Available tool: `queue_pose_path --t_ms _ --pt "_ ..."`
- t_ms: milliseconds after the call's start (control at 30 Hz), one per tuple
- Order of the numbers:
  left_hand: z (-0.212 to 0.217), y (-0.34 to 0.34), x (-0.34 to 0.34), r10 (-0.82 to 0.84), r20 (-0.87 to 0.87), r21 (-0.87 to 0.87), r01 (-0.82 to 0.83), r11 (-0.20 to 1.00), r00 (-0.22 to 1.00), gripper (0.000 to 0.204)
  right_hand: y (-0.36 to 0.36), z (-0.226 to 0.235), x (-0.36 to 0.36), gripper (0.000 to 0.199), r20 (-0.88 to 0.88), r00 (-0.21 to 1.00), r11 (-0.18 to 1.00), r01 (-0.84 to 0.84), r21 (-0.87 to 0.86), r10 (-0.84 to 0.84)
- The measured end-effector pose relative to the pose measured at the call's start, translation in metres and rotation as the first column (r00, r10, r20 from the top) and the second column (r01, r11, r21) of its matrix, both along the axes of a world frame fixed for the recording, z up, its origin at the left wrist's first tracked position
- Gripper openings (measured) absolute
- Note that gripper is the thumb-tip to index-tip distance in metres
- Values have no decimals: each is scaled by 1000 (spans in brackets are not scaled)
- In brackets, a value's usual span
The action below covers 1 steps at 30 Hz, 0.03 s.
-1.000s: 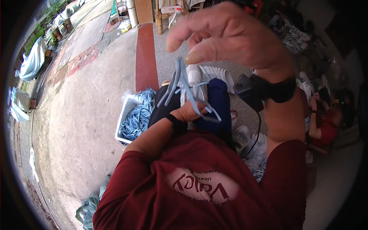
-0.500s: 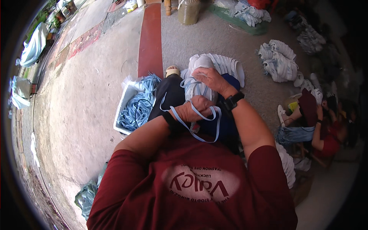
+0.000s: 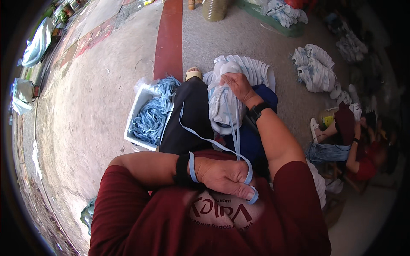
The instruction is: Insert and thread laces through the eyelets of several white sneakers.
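On my lap rests a white shoe (image 3: pixel 218 109) with a light blue shoelace (image 3: pixel 200 137) threaded through its upper part. My right hand (image 3: pixel 240 87) is closed at the upper of the shoe, thumb and fingers pinched there; the exact grip is partly hidden. Down by my chest, my left hand (image 3: pixel 226 174) is closed on the shoelace, which loops around the fingers and wrist. Lengths of lace run from the shoe down to that hand, and one loose end curves over my dark trouser leg. Just beyond the shoe, several white shoe pieces (image 3: pixel 256 70) stand packed in a row.
Left of my leg, a white foam box (image 3: pixel 129 133) holds a heap of blue shoelaces (image 3: pixel 149 119). Bundles of white shoes (image 3: pixel 315 68) lie on the floor at right, near a seated person (image 3: pixel 363 153). A large jar (image 3: pixel 214 9) stands at the far side.
My left hand has drawn back from the shoe toward my chest, pulling the lace longer. My right hand has stayed at the shoe, which now shows more of its near end.
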State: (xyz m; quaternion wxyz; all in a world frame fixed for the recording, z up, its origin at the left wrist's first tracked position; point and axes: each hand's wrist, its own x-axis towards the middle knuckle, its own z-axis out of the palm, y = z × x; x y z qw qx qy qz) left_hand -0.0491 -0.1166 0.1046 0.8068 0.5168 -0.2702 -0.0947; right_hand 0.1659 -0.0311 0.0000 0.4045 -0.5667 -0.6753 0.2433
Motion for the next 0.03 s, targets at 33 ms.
queue_pose_path --t_ms 33 --pt "-2 -1 1 11 11 22 -12 1000 1000 33 2 1 0 36 11 1000 1000 -3 -16 3"
